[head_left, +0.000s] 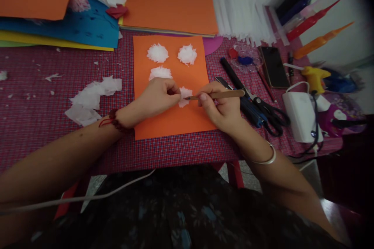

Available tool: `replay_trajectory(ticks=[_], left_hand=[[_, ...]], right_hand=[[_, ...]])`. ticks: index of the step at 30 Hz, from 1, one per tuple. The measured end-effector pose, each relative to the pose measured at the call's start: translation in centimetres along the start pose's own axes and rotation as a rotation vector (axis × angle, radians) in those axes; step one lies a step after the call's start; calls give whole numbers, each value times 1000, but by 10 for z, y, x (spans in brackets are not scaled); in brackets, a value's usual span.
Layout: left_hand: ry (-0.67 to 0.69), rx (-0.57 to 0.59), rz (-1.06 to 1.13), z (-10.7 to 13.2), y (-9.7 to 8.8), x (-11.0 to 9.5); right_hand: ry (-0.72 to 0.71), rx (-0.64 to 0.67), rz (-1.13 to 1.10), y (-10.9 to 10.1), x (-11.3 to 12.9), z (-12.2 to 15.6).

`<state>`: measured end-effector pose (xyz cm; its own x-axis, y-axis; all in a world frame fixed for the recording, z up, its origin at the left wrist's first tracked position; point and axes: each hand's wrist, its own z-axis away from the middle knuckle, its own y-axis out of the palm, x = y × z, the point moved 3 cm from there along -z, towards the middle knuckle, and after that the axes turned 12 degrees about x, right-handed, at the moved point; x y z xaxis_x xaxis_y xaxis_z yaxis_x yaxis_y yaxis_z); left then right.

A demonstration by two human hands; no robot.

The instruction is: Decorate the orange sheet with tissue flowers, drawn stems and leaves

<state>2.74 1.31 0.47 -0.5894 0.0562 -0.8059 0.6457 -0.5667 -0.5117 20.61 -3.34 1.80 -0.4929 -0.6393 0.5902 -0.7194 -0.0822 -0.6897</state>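
An orange sheet [169, 122] lies in front of me with white fringed paper tufts on it. Two tufts, the left one [157, 53] and the right one [187, 54], form the upper row. My left hand [159, 95] partly covers a third tuft [160, 72]. Its thumb and forefinger are pinched together at the edge of a fourth white paper piece [184, 97]; what they grip is hidden. My right hand [223, 105] is closed around a slim brown stick-like tool [228, 94], whose dark pointed tip meets that fourth piece.
Loose white paper pieces [90, 95] lie left of the sheet. Black-handled scissors [270, 114], a blue cutter [253, 111], a black marker [232, 73], a phone [274, 67] and a white power block [300, 114] are at the right. Coloured sheets [169, 6] and white strips [242, 15] lie behind.
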Motion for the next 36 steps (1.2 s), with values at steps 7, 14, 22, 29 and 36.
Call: replay_trajectory(ticks=[7,14,22,29,36], left_hand=[[19,7,165,-1,-3,8],[60,25,202,-1,-2,9],[44,33,194,0,-1,10],[-11,57,383,10,-27,-3],[68,-272,320,77,-121,-6]], right_hand=[[-5,67,110,4,-1,-3],[17,126,167,10,1,-3],[199,-55,-153,2,-10,0],[396,-185,-509,-3,-24,0],[448,-115,-732,9,-36,2]])
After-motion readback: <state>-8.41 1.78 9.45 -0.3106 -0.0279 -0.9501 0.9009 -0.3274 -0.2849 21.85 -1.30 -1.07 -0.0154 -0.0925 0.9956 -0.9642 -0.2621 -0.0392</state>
